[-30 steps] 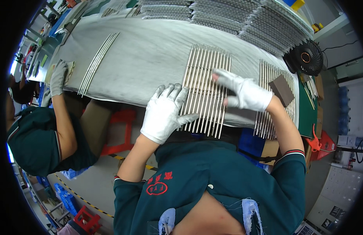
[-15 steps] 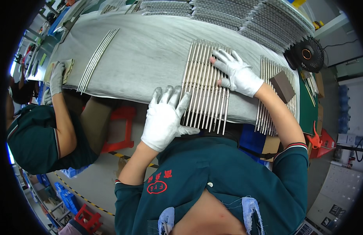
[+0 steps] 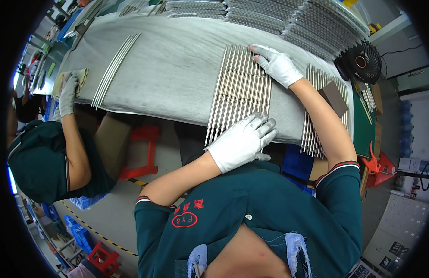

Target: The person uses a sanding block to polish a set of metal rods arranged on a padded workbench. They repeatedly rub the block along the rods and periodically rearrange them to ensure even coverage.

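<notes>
A row of thin silvery metal rods (image 3: 235, 85) lies side by side on the cloth-covered table before me, near ends jutting past its edge. My left hand (image 3: 244, 141), in a white glove, lies across these near ends on the right, fingers stretched and slightly spread. At the far right end of the row is my right hand (image 3: 280, 68), also gloved, with bare thumb and fingertip showing. Its fingers are extended over the rod tips, with thumb and forefinger a little apart. Whether either hand bears weight on the rods cannot be seen.
A second row of rods (image 3: 311, 118) with a brown block (image 3: 333, 98) on it lies to the right. Several rods (image 3: 115, 69) lie at left, near a co-worker's gloved hand (image 3: 67, 95). Wrapped stacks (image 3: 260, 18) line the back; a black fan (image 3: 360, 61) stands at right.
My left hand has moved right, from beside the row onto its near ends. My right hand has slid up to the far ends. The rods' near ends have shifted left, so the row slants more.
</notes>
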The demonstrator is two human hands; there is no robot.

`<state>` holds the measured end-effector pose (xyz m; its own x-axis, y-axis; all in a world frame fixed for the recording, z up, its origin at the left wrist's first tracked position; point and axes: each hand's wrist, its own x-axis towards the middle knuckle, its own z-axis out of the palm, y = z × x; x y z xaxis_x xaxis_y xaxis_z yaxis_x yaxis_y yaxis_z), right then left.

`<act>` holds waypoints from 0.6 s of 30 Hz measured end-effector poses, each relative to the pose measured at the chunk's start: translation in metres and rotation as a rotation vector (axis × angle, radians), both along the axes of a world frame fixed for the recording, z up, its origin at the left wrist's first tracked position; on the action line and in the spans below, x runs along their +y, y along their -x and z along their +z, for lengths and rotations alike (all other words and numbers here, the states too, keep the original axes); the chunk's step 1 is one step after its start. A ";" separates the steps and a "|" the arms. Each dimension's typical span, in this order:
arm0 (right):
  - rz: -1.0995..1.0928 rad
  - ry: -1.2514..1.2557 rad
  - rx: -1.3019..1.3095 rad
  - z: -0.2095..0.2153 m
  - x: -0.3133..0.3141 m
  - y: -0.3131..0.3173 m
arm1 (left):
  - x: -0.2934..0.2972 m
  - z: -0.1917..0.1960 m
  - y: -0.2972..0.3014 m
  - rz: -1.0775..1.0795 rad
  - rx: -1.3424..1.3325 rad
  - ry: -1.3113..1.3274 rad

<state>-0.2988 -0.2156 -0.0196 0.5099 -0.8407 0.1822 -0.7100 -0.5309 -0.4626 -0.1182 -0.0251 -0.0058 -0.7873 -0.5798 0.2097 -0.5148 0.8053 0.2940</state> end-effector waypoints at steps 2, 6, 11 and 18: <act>0.008 -0.029 0.011 0.000 -0.002 0.002 | -0.001 0.003 0.002 0.007 0.003 0.003; 0.013 0.155 0.091 0.029 0.019 0.011 | 0.001 0.014 -0.009 0.039 0.097 -0.039; -0.167 0.121 0.379 0.084 0.074 0.113 | -0.017 0.019 -0.071 0.518 0.023 0.107; -0.539 -0.136 0.553 0.071 0.125 0.159 | -0.025 -0.010 -0.094 0.539 0.035 0.133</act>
<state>-0.4575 -0.0902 0.0513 0.0113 -0.9947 -0.1018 -0.9999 -0.0111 -0.0027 -0.0238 -0.0496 -0.0159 -0.3781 -0.8651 0.3295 -0.8557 0.4625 0.2322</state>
